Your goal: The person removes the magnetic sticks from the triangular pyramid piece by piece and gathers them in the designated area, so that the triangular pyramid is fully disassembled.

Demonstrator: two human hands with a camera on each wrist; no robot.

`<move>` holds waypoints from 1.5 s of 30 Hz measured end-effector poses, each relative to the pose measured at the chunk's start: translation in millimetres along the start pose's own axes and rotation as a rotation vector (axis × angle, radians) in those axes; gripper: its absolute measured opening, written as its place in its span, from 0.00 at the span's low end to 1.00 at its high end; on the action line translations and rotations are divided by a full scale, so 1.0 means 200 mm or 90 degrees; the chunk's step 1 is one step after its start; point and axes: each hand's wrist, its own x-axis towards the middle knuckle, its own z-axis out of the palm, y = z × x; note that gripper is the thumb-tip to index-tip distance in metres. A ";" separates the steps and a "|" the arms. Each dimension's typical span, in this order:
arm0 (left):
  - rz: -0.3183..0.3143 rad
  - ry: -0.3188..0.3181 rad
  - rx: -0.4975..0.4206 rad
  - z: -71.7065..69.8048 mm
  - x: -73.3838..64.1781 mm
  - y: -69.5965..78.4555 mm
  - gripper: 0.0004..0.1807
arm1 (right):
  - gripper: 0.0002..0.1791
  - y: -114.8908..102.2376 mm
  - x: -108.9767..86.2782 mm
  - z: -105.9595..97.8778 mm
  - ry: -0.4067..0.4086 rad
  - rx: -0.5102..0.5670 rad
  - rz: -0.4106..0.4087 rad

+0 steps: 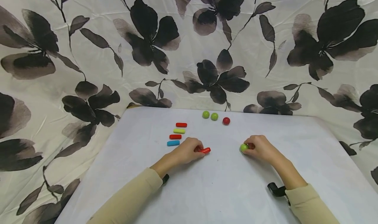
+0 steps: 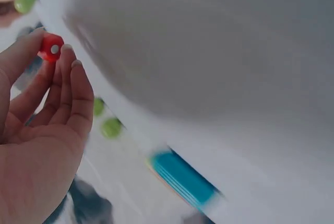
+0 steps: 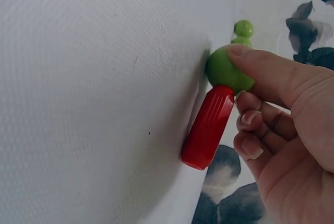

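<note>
Between the thumb and fingers of my left hand [image 1: 189,150], a short red stick-shaped piece [image 1: 205,150] is pinched; its end with a pale dot faces the left wrist view. My right hand [image 1: 261,148] pinches a green ball [image 1: 243,147] low over the white table. In the right wrist view, a second red ridged piece [image 3: 207,128] touches that green ball, beneath the curled fingers. Whether the two are joined, I cannot tell. Nearest to my left hand lies a blue piece [image 1: 173,143].
Beyond the blue piece, a red piece [image 1: 175,136], a yellow-green piece [image 1: 179,131] and another red piece [image 1: 181,124] form a row. Two green balls [image 1: 205,114] and a red ball [image 1: 226,121] sit near the table's back edge. A flowered cloth [image 1: 183,46] hangs behind.
</note>
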 end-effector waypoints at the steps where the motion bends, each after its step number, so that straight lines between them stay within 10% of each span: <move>1: -0.004 0.009 0.003 -0.02 -0.03 -0.03 0.12 | 0.12 0.00 0.00 0.00 -0.001 0.000 0.002; 16: -0.034 0.079 0.057 -0.20 -0.27 -0.32 0.09 | 0.13 0.00 -0.01 -0.01 0.010 -0.001 0.000; 45: -0.092 0.082 0.037 -0.24 -0.32 -0.38 0.13 | 0.15 0.01 -0.01 0.00 0.000 0.001 0.001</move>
